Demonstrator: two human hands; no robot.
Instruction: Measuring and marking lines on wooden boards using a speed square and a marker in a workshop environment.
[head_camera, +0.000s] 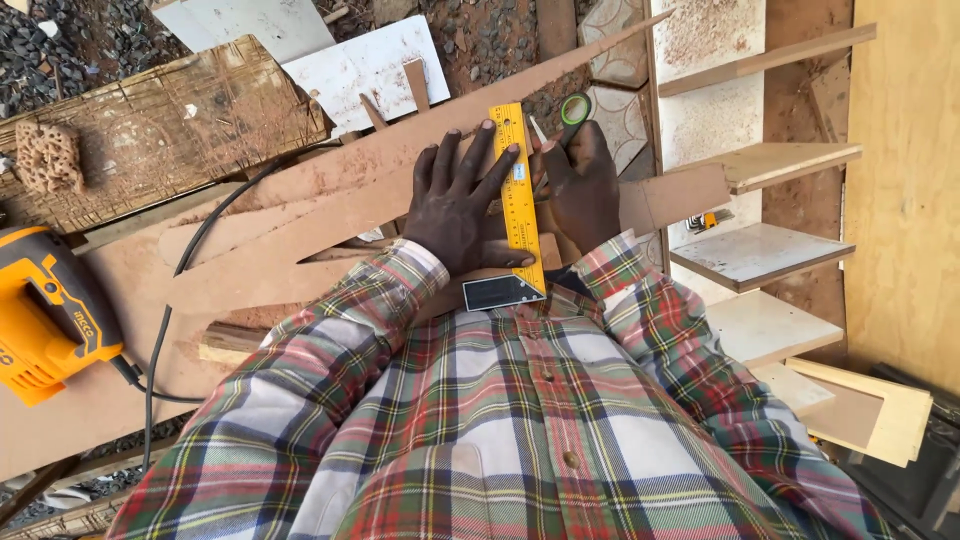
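A yellow try square (519, 195) with a dark stock lies across a long brown board (330, 180). My left hand (460, 205) presses flat on the square's blade and the board, fingers spread. Just right of the blade, my right hand (583, 180) is closed around a pencil with a green end (574, 108), its tip against the blade's edge. My plaid sleeves fill the lower part of the view.
An orange power tool (50, 315) sits at the left, its black cable (170, 300) running over the board. A worn wooden block (160, 125) lies at upper left. Pale board offcuts (760, 255) stack at the right, gravel beyond.
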